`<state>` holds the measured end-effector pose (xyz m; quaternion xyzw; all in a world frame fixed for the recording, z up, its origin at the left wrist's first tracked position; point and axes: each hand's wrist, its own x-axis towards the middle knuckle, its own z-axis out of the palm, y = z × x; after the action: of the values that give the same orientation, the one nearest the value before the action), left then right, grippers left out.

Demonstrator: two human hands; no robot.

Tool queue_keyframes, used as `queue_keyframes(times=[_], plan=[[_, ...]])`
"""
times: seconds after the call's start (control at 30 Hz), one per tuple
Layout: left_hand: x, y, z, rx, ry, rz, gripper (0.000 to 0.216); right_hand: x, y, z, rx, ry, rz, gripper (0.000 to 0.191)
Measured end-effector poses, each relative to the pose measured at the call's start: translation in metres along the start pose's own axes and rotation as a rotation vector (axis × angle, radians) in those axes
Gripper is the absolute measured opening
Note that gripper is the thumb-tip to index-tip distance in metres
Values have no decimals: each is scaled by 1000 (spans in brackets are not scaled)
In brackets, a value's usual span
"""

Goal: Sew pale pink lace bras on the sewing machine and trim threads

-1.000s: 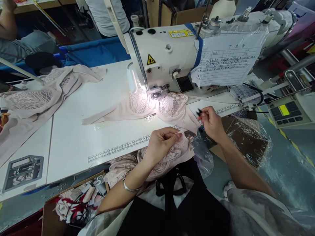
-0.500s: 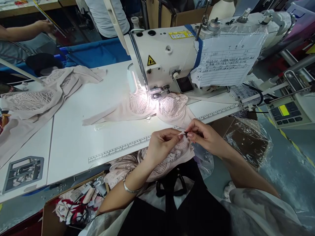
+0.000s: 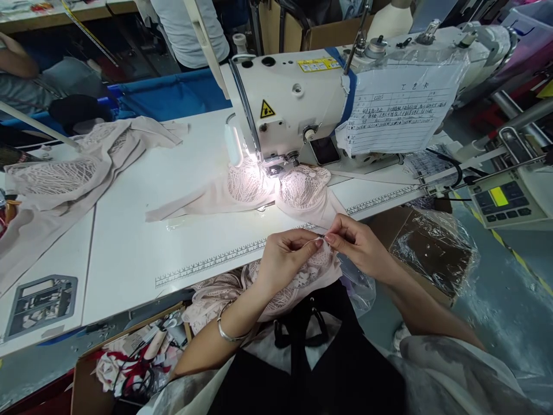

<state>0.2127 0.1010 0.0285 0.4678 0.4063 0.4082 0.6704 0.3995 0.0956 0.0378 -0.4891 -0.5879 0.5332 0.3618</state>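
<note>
My left hand (image 3: 287, 259) is closed in a pinch on the top edge of a pale pink lace bra (image 3: 317, 268) resting on my lap. Fingertip to fingertip with it, my right hand (image 3: 356, 242) pinches the same edge. A tiny dark bit shows between the fingers, too small to name. Just beyond the hands, a second pink lace bra (image 3: 302, 190) lies spread under the lit head of a white sewing machine (image 3: 285, 92). One of its wings hangs toward my right hand.
More pink bras (image 3: 56, 178) are heaped on the left of the white table (image 3: 129, 248). A ruler strip (image 3: 211, 260) runs along its front edge. A phone (image 3: 325, 150) lies behind the needle, a control panel (image 3: 501, 199) at right. A scrap box (image 3: 133, 357) stands below. Another person's arm (image 3: 17, 60) is at far left.
My right fingertips have shifted slightly and closed in against the left ones, so less dark shows between them. The other person's hand at far left has drawn back out of view.
</note>
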Motion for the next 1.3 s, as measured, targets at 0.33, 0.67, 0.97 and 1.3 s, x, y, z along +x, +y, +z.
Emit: queue_keyframes(times=[0.33,0.67,0.97,1.3], plan=[[-1,2,5,92,50,-18,29,3,-3,6,-168,140,-149,46],[-11,-11,-47,891,-108,457,6,-25,-11,-6,-133,272,-375,7],[-35,-36,-54,488,-135,308,7,-45,-11,-16,46,280,-437,12],[-34,-54,-43,274,72,109,16,-39,-6,-21,48,462,-449,4]])
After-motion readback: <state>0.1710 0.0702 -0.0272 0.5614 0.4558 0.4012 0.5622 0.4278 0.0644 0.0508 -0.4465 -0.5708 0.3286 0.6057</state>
